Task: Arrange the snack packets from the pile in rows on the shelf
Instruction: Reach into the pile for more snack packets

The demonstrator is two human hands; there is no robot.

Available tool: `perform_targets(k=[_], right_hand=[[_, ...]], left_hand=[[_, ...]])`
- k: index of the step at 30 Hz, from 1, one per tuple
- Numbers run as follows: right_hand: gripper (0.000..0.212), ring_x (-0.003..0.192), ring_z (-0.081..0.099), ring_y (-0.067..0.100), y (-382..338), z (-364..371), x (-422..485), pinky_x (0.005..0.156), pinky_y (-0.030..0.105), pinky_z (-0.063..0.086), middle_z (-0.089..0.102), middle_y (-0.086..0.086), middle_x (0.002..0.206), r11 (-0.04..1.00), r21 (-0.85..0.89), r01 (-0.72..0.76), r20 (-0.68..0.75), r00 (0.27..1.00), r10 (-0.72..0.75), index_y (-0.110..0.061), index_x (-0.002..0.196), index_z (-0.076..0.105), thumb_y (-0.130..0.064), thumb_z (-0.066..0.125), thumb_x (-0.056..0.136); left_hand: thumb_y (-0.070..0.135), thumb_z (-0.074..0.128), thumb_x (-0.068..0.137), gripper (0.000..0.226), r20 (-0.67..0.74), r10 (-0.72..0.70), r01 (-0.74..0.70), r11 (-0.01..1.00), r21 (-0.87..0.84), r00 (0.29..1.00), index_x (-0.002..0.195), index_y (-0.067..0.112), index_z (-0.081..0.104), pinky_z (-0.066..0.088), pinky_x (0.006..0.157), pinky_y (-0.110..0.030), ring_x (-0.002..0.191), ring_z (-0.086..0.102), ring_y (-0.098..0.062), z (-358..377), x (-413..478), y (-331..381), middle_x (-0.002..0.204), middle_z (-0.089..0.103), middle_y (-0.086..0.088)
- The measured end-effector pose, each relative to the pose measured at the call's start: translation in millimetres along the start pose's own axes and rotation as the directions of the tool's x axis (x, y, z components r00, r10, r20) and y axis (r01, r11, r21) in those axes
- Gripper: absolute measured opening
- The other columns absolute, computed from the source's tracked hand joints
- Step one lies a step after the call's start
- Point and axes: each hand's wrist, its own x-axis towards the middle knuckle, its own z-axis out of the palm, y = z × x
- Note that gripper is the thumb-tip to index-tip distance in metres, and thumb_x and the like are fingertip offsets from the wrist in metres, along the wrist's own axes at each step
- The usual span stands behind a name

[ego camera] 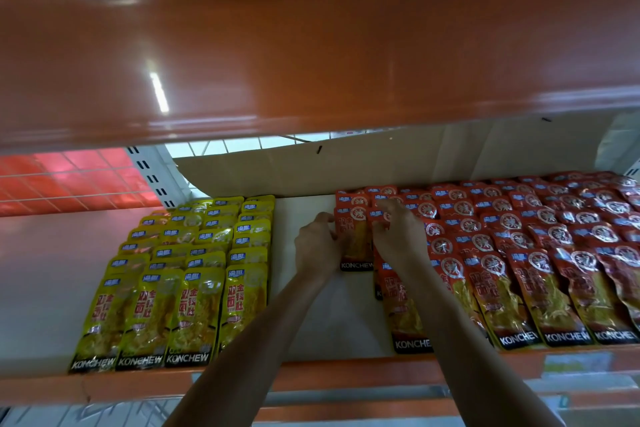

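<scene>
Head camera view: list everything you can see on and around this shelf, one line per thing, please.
yellow snack packets: many, too overlapped to count, yellow, four columns on the shelf's left
red snack packets: many, red, overlapped rows on the shelf's right
leftmost red packet: one, red, between the two hands
shelf: one, white board with orange front edge, under the packets
upper shelf: one, orange, overhead
cardboard sheet: one, beige, behind the packets
wire mesh: one panel, white, back left
left hand: one, grips the leftmost red packet's left edge
right hand: one, on the red snack packets; grip unclear
</scene>
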Motion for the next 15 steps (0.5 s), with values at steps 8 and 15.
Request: perform_targets(k=[8,15], right_hand=[[0.040,0.118,0.053,0.023,-30,34,-4,0.091,0.027,0.042,0.058,0.008,0.128,0.988,-0.043,0.146,0.050,0.988,-0.144,-0.010,0.131,0.052,-0.010,0.053,0.091],[0.044,0.125,0.047,0.024,-87,82,-22,0.101,0.029,0.034,0.055,0.008,0.134,0.951,-0.064,0.301,0.175,0.942,-0.286,-0.013,0.133,0.052,-0.011,0.051,0.089]], left_hand=[[0.025,0.063,0.089,0.029,-0.090,0.241,-0.230,0.966,0.121,0.966,0.113,0.011,0.066,0.051,0.077,-0.036,0.091,0.065,-0.026,-26,-4,-12,0.103,0.066,-0.011],[0.019,0.066,0.084,0.027,-0.227,0.277,-0.216,0.941,0.261,0.934,0.110,0.013,0.067,0.046,0.076,-0.037,0.096,0.059,-0.031,-88,-5,-57,0.100,0.066,-0.011]])
